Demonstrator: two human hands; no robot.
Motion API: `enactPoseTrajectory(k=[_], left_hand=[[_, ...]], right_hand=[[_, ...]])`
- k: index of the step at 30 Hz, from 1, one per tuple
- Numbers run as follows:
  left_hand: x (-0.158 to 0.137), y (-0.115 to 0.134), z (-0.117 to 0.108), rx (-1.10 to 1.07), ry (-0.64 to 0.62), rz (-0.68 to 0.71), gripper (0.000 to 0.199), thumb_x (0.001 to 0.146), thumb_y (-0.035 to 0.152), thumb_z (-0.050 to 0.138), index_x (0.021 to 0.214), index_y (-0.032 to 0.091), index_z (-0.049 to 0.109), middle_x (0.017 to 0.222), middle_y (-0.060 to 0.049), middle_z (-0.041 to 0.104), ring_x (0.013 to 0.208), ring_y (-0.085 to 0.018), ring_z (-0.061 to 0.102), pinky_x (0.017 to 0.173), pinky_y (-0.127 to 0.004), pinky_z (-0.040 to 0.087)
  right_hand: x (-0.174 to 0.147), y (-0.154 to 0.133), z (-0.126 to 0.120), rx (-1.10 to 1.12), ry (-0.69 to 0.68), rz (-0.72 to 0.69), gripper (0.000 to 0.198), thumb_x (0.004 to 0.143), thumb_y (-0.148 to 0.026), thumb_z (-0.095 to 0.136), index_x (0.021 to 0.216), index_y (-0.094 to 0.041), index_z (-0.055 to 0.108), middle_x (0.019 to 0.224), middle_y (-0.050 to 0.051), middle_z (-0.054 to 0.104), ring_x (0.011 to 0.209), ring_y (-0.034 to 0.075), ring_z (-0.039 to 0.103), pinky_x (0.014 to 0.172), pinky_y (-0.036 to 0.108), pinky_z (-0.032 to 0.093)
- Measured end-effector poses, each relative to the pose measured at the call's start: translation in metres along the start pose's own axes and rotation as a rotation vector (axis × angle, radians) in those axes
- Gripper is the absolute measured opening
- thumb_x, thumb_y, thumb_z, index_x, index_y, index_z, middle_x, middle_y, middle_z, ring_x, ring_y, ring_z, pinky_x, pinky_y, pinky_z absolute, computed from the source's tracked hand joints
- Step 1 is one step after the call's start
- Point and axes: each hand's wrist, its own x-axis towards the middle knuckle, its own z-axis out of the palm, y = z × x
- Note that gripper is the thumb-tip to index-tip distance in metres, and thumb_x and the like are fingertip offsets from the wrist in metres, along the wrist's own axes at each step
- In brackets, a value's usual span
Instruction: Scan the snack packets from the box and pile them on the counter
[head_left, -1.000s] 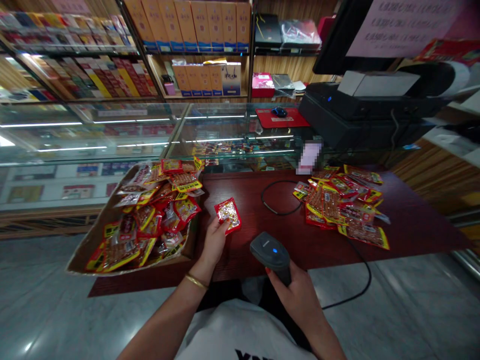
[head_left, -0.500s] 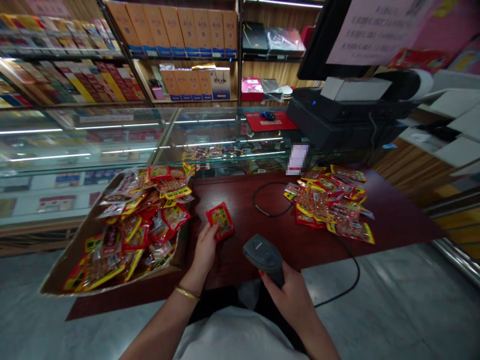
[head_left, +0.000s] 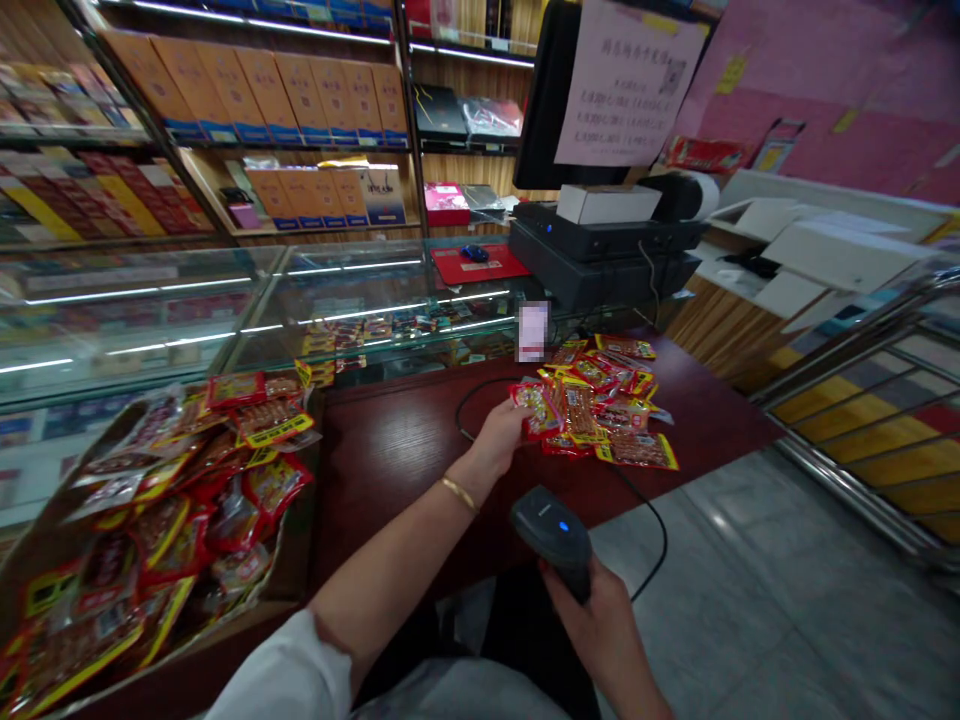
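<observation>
My left hand (head_left: 501, 440) reaches across the dark red table and pinches a red and yellow snack packet (head_left: 541, 410). That packet is at the left edge of a pile of snack packets (head_left: 626, 415); whether it rests on them I cannot tell. My right hand (head_left: 600, 610) is wrapped round the handle of a dark grey barcode scanner (head_left: 551, 535), held near the table's front edge with a blue light lit on top. At the left, a cardboard box (head_left: 296, 560) is heaped with similar snack packets (head_left: 187, 520).
A black cable (head_left: 660, 530) loops by the scanner. Behind the table (head_left: 390, 440) stand a glass counter (head_left: 270, 300), a mouse (head_left: 474, 253) on a red mat, and a black till (head_left: 600, 265) with a monitor. A metal rail (head_left: 862, 500) is at the right.
My left hand has carried the packet from the table's middle rightward to the pile. The scanner stays in my right hand, now showing a blue light. My view has turned right.
</observation>
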Motion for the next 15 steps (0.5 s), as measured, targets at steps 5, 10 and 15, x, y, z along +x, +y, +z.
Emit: enactPoseTrajectory(k=[5,10,15], left_hand=[[0.032,0.019,0.037,0.092,-0.133,-0.081,0.016,0.082,0.013,0.066,0.097,0.011,0.068,0.091,-0.011,0.075,0.068,-0.013,0.069,0.064,-0.023,0.054],[-0.034,0.006,-0.016,0.179,0.022,0.061,0.019,0.086,0.013,0.061,0.102,0.014,0.070,0.100,-0.008,0.075,0.069,-0.010,0.067,0.060,-0.019,0.048],[-0.165,0.031,-0.093,0.443,0.244,0.440,0.021,0.089,0.023,0.058,0.100,0.017,0.075,0.096,-0.007,0.076,0.077,-0.014,0.069,0.074,-0.026,0.055]], right_hand=[[-0.003,0.002,-0.005,-0.025,0.042,0.073,0.032,0.089,-0.045,0.063,0.096,-0.017,0.076,0.075,0.007,0.080,0.070,0.026,0.075,0.066,0.030,0.058],[-0.002,0.001,0.003,-0.110,0.010,0.077,0.040,0.087,-0.054,0.060,0.088,-0.018,0.076,0.060,0.005,0.074,0.058,0.026,0.071,0.056,0.030,0.054],[0.003,0.004,0.017,-0.210,-0.064,0.131,0.048,0.079,-0.067,0.060,0.084,-0.021,0.074,0.070,0.010,0.079,0.067,0.031,0.074,0.062,0.035,0.055]])
